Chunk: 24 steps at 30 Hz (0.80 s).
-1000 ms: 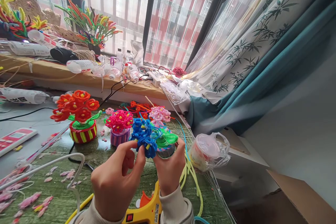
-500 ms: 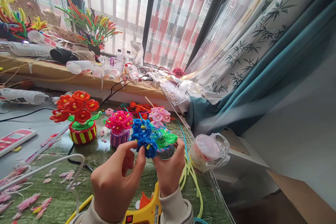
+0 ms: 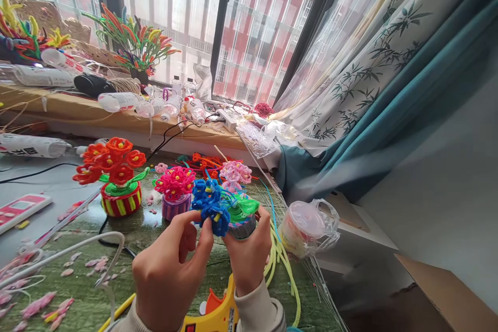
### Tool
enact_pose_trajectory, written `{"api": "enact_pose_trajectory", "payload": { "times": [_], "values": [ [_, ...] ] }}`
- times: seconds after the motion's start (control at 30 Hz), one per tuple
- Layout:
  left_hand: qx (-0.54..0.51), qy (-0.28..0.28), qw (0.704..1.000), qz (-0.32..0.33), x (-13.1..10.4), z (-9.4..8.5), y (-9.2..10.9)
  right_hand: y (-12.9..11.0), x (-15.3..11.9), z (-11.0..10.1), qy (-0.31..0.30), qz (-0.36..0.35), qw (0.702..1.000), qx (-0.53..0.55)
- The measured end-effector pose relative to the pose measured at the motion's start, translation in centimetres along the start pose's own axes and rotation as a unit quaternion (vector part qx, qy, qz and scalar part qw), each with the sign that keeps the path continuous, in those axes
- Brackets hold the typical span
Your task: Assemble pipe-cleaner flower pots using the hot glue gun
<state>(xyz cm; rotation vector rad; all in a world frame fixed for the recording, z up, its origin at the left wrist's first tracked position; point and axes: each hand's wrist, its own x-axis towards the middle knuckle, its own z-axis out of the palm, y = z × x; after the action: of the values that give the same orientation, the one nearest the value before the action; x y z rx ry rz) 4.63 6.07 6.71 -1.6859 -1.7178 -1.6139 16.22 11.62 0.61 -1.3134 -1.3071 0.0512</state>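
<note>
- Over the green tabletop [image 3: 78, 241], seen from the head camera, both hands are working close together around a blue flower cluster [image 3: 212, 205].
- Left hand [image 3: 167, 270] now: thumb and forefinger are pinching the cluster's near edge, while the other fingers are curling under.
- Right hand [image 3: 249, 257]: it's grasping the grey pot [image 3: 243, 230], thumb and forefinger spreading around its sides.
- And the blue flowers? They're leaning out to the pot's left, with green leaves [image 3: 244, 208] spreading over its top.
- Just behind, pale pink flowers [image 3: 235, 172] are showing; to the left, magenta flowers [image 3: 176, 181] are sitting on a purple striped pot [image 3: 177, 207].
- Further left, red-orange flowers [image 3: 112, 161] are rising from a red-and-yellow pot [image 3: 121, 200].
- Below the hands, a yellow glue gun [image 3: 221, 316] is lying partly hidden.
- On the right, yellow strands [image 3: 290, 277] are trailing near a plastic-bagged container [image 3: 305, 225].
</note>
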Motion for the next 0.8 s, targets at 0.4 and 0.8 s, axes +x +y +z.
{"api": "enact_pose_trajectory", "payload": {
  "times": [0.4, 0.8],
  "values": [
    [-0.032, 0.031, 0.998, 0.041, -0.1, 0.4, -1.1, -0.5, 0.8, -0.1, -0.170, 0.179, 0.948, 0.201],
    [-0.019, 0.011, 1.000, -0.005, -0.2, 1.1, -2.5, 0.2, -0.4, 0.7, -0.265, 0.227, 0.868, 0.354]
  ]
}}
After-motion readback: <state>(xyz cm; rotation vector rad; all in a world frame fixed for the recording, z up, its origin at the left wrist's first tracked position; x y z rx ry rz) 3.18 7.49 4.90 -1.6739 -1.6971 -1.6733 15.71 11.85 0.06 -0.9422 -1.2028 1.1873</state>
